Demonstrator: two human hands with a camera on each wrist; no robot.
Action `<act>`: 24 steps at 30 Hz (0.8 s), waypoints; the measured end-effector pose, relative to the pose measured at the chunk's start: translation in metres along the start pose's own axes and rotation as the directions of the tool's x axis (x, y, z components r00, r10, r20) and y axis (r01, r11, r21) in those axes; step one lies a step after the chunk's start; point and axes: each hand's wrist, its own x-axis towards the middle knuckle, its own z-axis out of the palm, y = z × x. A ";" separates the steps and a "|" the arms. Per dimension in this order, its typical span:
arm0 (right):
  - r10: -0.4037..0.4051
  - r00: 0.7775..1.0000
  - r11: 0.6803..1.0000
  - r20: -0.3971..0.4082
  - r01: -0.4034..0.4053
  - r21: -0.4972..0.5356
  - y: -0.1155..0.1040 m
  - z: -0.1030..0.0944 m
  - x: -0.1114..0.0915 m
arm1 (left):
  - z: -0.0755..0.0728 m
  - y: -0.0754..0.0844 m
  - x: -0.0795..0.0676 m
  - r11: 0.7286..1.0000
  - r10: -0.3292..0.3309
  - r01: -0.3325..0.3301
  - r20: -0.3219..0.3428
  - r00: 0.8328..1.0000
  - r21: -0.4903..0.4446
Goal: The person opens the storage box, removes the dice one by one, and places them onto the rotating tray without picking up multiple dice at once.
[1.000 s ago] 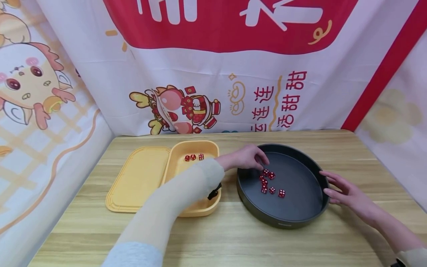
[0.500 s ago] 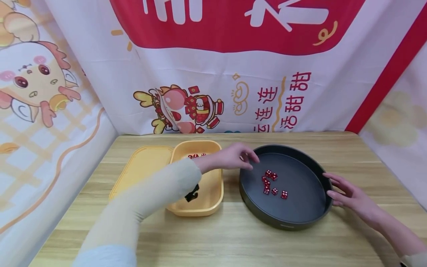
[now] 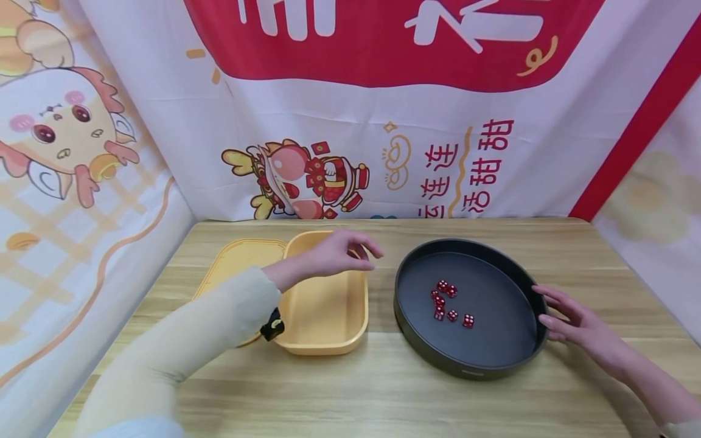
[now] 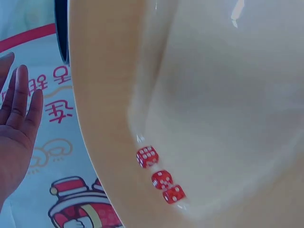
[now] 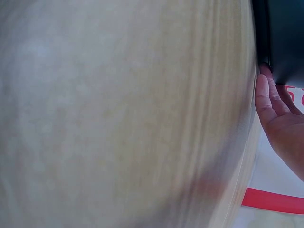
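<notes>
My left hand hovers above the far end of a yellow plastic box, fingers loosely bent with a gap at the thumb. No object shows in it; in the left wrist view its fingers are extended. Three red dice lie in the box's corner, hidden behind the hand in the head view. My right hand touches the right rim of a round dark pan with thumb and fingertips, its fingers fairly straight in the right wrist view. Several red dice are clustered left of the pan's middle.
A flat yellow lid lies left of the box, partly covered by the left sleeve. Box and pan stand side by side on a wooden table. A printed white and red cloth hangs behind the table.
My left hand has moved left, from over the pan's left rim to above the box. The dice in the pan lie in the same arrangement. My right hand stays at the pan's rim.
</notes>
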 end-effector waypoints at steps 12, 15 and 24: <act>0.004 1.000 1.000 -0.008 -0.004 -0.002 0.000 0.000 -0.003 | -0.025 -0.030 -0.018 0.994 -0.074 0.079 -0.061 0.995 0.075; 0.003 1.000 1.000 -0.006 -0.003 0.000 0.000 0.000 -0.003 | -0.028 -0.040 -0.019 0.987 -0.090 0.098 -0.066 0.994 0.125; 0.003 1.000 1.000 0.001 -0.003 0.003 -0.001 0.000 0.000 | -0.032 -0.068 -0.024 0.970 -0.110 0.127 -0.088 0.990 0.209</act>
